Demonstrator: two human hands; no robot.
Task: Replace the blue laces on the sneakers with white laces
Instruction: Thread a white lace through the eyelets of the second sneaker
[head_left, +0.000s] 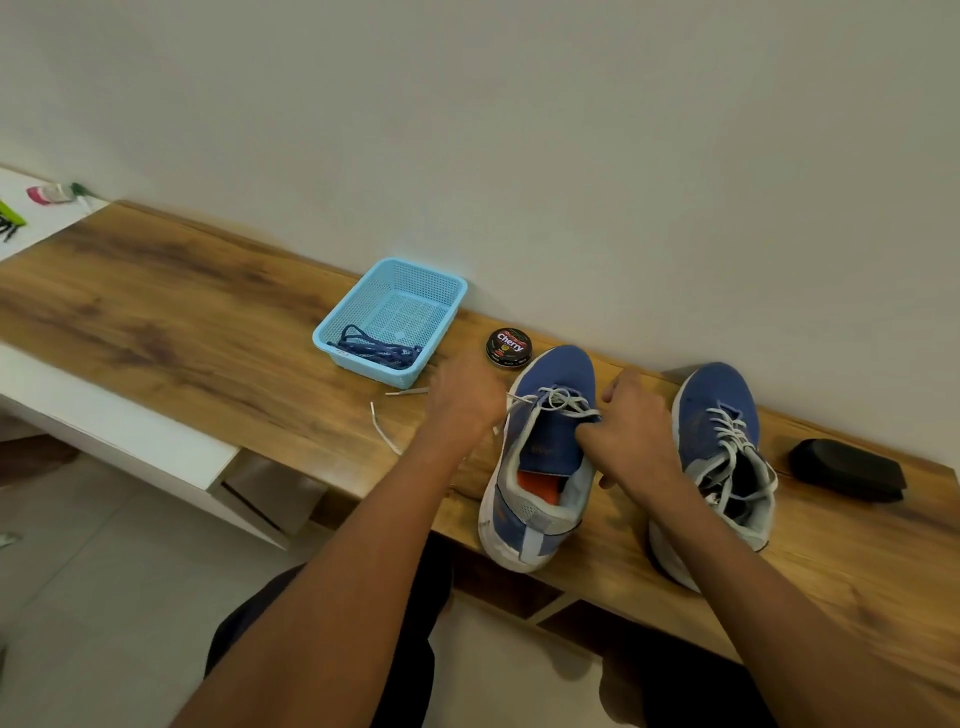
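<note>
the person is lacing the left sneaker (540, 457) with a white lace (563, 402); only its far eyelets are threaded, and loose lace ends (384, 428) are lying on the table (182, 332). the left hand (465, 408), blurred, is seeming to pull one strand leftward; its fingers' closure cannot be told. the right hand (631, 434) is resting at the tongue, fingers curled, apparently pinching the lace. the right sneaker (719, 467) is already carrying white laces. the blue laces (376, 353) are lying in the basket (441, 283) further left. judged remaining: threading the near eyelets.
</note>
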